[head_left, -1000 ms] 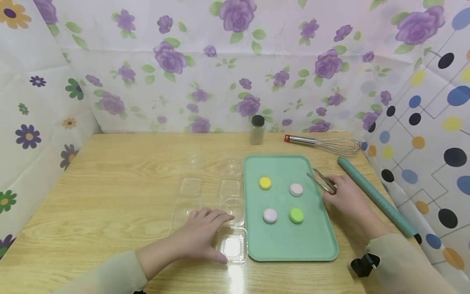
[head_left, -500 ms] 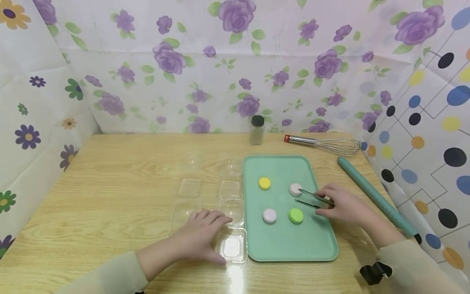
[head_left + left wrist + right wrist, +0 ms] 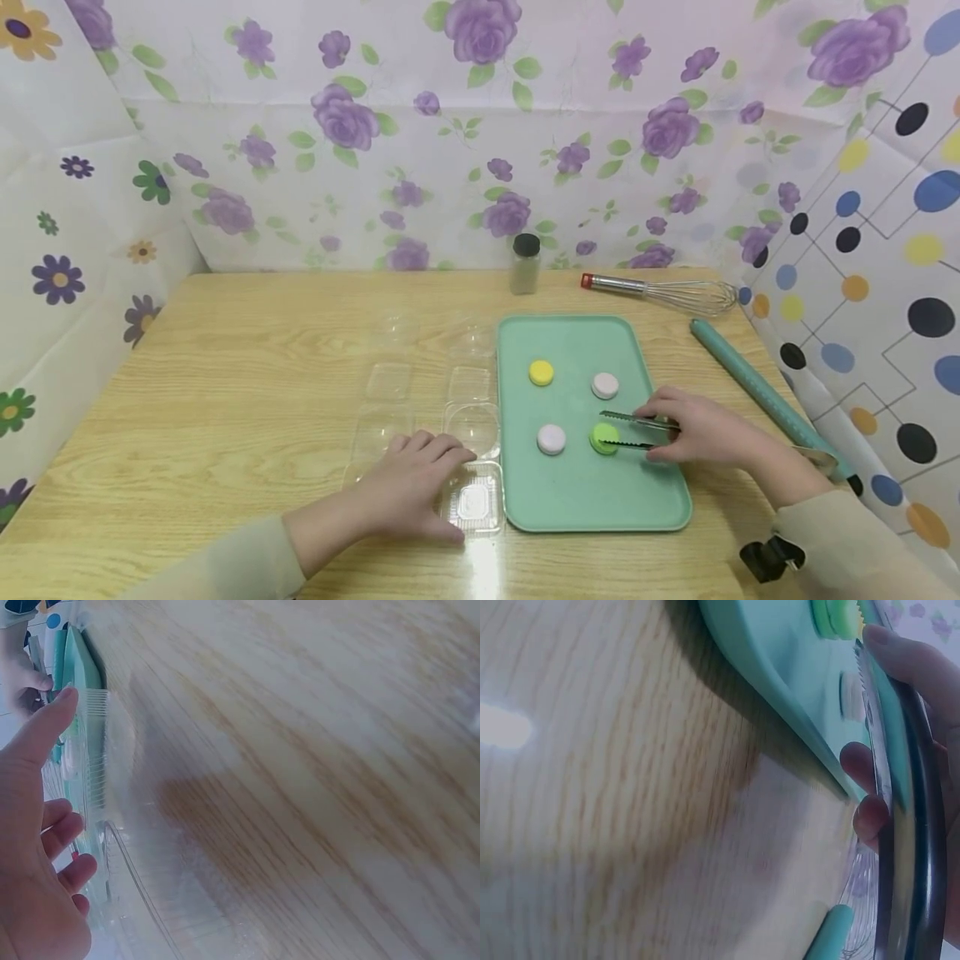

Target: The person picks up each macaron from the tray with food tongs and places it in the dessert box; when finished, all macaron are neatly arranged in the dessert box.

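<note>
The right hand [image 3: 705, 432] holds metal tongs [image 3: 637, 420] by their arms, the tips apart over the tray, one of them across the green macaron [image 3: 604, 438]. In the right wrist view the tongs [image 3: 879, 742] lie between thumb and fingers. A yellow macaron [image 3: 541, 372], a pale one [image 3: 604, 385] and another pale one [image 3: 551, 439] rest on the green tray [image 3: 585, 508]. The left hand [image 3: 412, 487], its fingers spread, is at the clear plastic containers [image 3: 474, 500]; in the left wrist view the hand [image 3: 41, 825] is beside their clear wall [image 3: 96, 750].
Behind the tray stand a black-capped jar [image 3: 526, 265] and a whisk [image 3: 660, 292]. A green rolling pin [image 3: 772, 400] lies along the right side, close to the right forearm. More clear containers [image 3: 390, 382] extend back on the table, left of the tray.
The right hand has brought the tongs from the tray's right edge over the tray, past the right-hand pale macaron and nearer the front, to the green one. The left hand has barely moved.
</note>
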The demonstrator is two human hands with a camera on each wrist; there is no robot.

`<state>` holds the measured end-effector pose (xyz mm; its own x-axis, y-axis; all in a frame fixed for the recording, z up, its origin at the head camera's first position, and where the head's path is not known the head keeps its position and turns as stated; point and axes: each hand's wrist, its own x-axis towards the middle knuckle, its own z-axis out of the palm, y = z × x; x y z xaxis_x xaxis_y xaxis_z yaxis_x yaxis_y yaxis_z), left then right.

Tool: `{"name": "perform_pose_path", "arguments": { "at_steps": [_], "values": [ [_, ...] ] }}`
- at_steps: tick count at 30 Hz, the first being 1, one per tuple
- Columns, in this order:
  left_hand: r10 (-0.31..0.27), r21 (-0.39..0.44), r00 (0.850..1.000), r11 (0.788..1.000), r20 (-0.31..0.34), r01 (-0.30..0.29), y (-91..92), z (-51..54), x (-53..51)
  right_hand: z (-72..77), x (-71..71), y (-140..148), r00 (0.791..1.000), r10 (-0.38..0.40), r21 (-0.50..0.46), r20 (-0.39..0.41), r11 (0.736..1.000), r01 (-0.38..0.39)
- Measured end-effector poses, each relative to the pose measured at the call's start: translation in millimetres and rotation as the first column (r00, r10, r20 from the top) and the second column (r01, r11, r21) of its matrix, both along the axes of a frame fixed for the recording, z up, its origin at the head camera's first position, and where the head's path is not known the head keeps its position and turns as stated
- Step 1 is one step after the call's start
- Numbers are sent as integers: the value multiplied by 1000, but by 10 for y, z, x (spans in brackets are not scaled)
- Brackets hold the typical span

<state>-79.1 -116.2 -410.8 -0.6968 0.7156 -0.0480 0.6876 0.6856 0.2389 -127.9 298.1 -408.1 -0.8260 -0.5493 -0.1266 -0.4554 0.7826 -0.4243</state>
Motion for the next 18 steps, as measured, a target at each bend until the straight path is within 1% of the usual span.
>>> {"name": "perform_pose_path", "arguments": {
  "at_steps": [6,12,18],
  "values": [
    [-11,-8,1000,1000,-4,11,-11,8,23,4,23,-18,997,70,27,-27,997,-69],
    [-10,-12,1000,1000,-14,10,-15,13,29,0,42,-59,995,80,50,-63,996,-77],
    [-4,-9,1000,1000,-4,4,-24,28,30,51,54,-177,991,93,31,-93,995,-90]
  ]
}}
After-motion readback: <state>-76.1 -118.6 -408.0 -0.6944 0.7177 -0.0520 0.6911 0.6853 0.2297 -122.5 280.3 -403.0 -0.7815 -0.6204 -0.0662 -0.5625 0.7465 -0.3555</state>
